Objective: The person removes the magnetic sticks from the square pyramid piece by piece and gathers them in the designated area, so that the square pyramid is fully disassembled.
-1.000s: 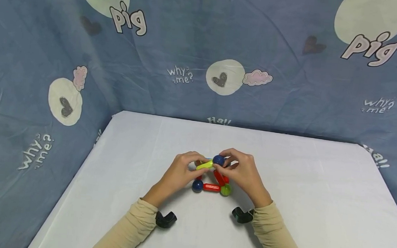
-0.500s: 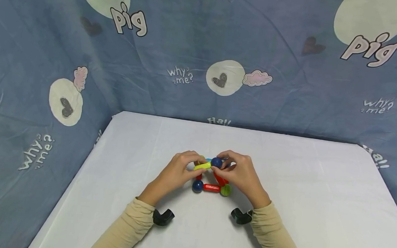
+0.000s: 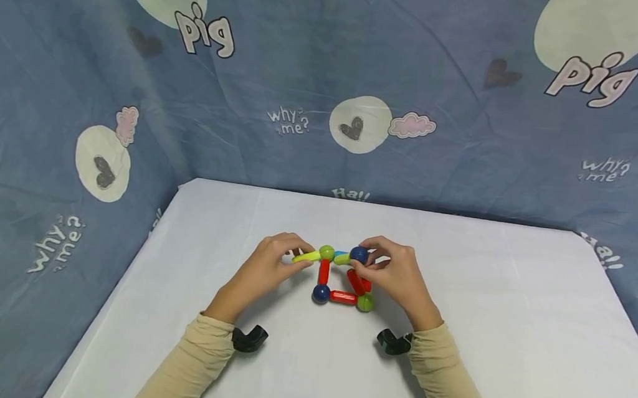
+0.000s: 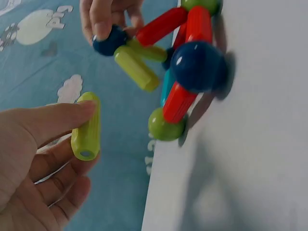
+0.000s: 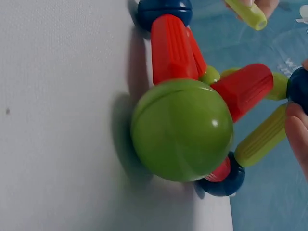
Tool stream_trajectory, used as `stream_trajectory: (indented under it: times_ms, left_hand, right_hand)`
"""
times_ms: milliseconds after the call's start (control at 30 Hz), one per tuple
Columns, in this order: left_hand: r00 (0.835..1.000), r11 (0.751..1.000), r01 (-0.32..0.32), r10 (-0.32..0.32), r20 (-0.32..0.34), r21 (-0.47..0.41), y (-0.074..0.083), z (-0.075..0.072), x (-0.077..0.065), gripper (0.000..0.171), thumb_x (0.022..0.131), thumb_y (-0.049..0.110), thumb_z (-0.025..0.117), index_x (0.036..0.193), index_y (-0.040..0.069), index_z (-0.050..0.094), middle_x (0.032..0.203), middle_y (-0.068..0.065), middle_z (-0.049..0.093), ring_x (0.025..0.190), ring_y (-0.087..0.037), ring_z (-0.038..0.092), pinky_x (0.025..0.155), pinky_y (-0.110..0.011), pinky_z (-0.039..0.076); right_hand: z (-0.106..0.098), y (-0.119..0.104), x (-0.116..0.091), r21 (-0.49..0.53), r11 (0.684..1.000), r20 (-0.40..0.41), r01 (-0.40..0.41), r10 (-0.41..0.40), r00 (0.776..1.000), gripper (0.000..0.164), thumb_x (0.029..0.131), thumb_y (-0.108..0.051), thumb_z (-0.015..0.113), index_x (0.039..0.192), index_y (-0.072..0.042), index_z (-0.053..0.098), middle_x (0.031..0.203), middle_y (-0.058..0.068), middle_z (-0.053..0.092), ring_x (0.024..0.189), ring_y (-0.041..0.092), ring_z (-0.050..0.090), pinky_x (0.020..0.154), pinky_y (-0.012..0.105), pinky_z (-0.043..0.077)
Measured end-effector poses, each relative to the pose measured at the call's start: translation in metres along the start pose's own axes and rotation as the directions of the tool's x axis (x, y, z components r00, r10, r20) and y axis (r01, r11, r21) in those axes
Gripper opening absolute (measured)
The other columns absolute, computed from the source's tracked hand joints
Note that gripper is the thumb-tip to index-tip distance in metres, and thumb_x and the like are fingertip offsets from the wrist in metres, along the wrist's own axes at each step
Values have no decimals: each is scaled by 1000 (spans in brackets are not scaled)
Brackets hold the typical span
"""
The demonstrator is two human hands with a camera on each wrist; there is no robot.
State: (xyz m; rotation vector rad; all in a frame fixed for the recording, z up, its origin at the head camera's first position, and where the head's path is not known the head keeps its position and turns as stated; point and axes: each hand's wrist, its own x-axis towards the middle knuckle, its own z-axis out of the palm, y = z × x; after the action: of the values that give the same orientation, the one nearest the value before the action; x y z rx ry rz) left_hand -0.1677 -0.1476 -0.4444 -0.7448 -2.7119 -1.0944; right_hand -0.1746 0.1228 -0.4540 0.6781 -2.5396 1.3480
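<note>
Magnetic-looking rods and balls form a frame on the white table. In the head view my left hand pinches a yellow-green rod between thumb and fingers; the left wrist view shows it apart from the frame. My right hand grips a dark blue ball raised above the table. Two yellow-green rods attach to this ball: one rod has a free end, the other slants down towards the frame's far blue ball. A red rod leans up from the near green ball towards the held ball.
The frame's near left corner is a blue ball, its far left corner a green ball. Red rods and a blue rod lie between corners. Black wrist cameras hang low over the table. Patterned blue cloth stands behind.
My left hand has moved left, drawing its yellow-green rod away from the held blue ball. The right hand and ball have shifted slightly right. The far left green ball has come into full view.
</note>
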Motion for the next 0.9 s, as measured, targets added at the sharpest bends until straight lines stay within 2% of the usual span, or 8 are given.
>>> stream_trajectory:
  times_ms: [167, 267, 400, 633, 800, 900]
  left_hand:
    - [999, 999, 51, -51, 0, 3, -6, -8, 2, 21, 85, 13, 85, 105, 15, 78, 101, 2, 76, 91, -15, 66, 84, -42, 56]
    - [997, 997, 74, -73, -3, 19, -9, -9, 2, 21, 85, 12, 85, 105, 15, 78, 101, 2, 75, 93, -16, 66, 87, -42, 55]
    - [991, 991, 127, -125, -43, 34, -17, -15, 1, 22, 84, 11, 85, 105, 13, 78, 100, 0, 75, 94, -18, 66, 88, -43, 53]
    - [976, 978, 204, -199, -90, 46, -52, -29, -4, 25, 84, 6, 84, 107, 8, 78, 102, -8, 75, 94, -25, 66, 87, -46, 52]
    - [960, 959, 275, -270, -73, 68, -79, -35, -7, 24, 85, 4, 83, 109, 5, 78, 104, -12, 75, 96, -30, 67, 83, -45, 53]
    - [954, 951, 300, -297, -46, 73, -91, -38, -6, 25, 86, 4, 81, 110, 4, 77, 108, -14, 75, 100, -32, 67, 88, -47, 54]
  right_hand:
    - [-1, 0, 1, 14, 1000, 37, -11, 10, 999, 28, 84, -15, 86, 107, -7, 73, 85, 7, 76, 72, 14, 71, 68, 25, 62]
    - [-1, 0, 2, 15, 1000, 27, -7, 6, 1000, 28, 83, -14, 86, 106, -7, 73, 85, 7, 76, 71, 15, 71, 67, 26, 62]
    - [-1, 1, 1, 18, 1000, 32, 1, -1, 999, 28, 83, -14, 86, 107, -7, 73, 86, 6, 76, 71, 14, 71, 67, 26, 63]
    - [1, 3, 1, 22, 1000, 48, 1, -2, 999, 28, 83, -15, 86, 106, -7, 73, 86, 5, 76, 71, 11, 70, 68, 28, 63]
    - [0, 2, 1, 26, 1000, 49, -14, 13, 999, 28, 83, -15, 87, 106, -8, 73, 86, 4, 75, 72, 9, 70, 69, 29, 63]
    - [-1, 2, 0, 21, 1000, 46, -16, 15, 999, 28, 83, -15, 87, 106, -8, 73, 86, 4, 75, 72, 9, 70, 69, 31, 64]
